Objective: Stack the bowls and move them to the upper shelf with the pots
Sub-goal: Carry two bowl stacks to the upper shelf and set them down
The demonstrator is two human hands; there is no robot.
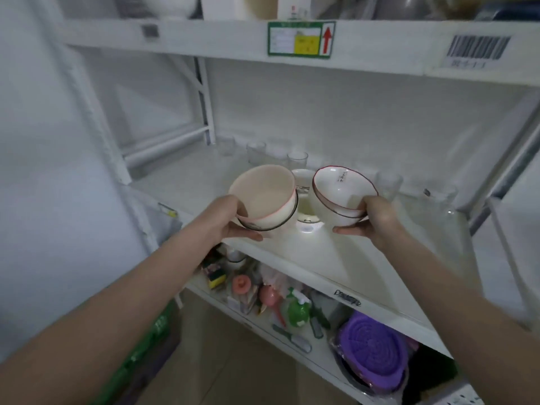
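My left hand grips a small stack of bowls: a pink-rimmed bowl nested in a dark-rimmed one, tilted toward me above the middle shelf. My right hand holds a second stack of white bowls with a red-brown rim, also tilted. The two stacks are side by side, a small gap between them. Another white bowl or cup stands on the shelf behind the gap. The upper shelf runs across the top, with pots and containers partly in view on it.
Several clear glasses line the back of the middle shelf. A green label and a barcode are stuck on the upper shelf's edge. The lower shelf holds a purple strainer, a green bottle and small items.
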